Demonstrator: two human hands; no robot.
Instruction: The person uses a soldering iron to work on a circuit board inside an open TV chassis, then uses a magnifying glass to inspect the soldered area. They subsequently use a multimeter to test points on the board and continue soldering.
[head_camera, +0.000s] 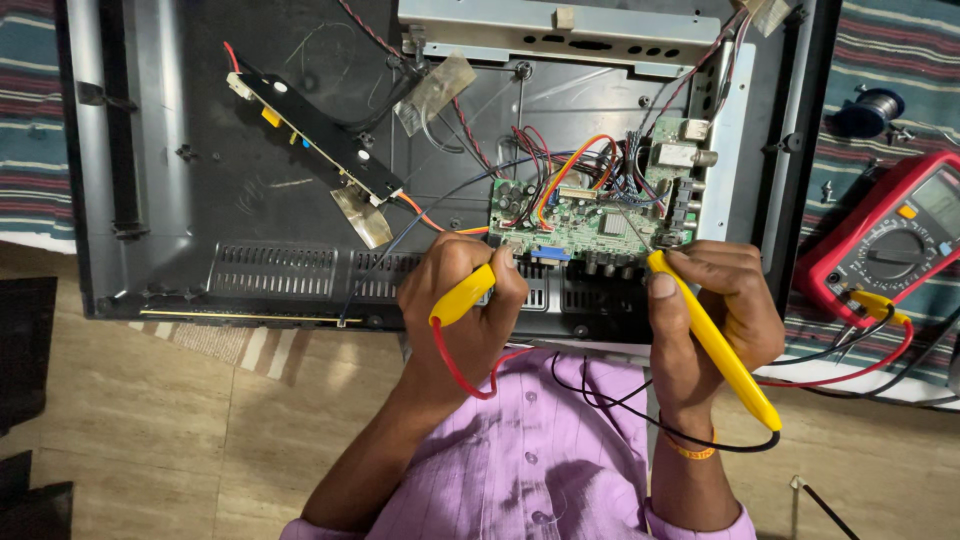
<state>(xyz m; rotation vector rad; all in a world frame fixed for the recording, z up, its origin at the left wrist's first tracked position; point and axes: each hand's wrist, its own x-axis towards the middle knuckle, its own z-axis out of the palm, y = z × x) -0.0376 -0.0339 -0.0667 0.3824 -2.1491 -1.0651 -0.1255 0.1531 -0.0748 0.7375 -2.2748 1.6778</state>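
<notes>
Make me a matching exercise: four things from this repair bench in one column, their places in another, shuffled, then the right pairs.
Things:
1. green circuit board
2. red multimeter
3. long black board
4. solder spool

Places:
A. on the striped cloth, far right, above the meter
B. right edge, yellow plugs in it
C. just beyond both probe tips, inside the open casing
D. lying slantwise, upper left of the casing

Pairs: 1-C, 2-B, 3-D, 4-A
</notes>
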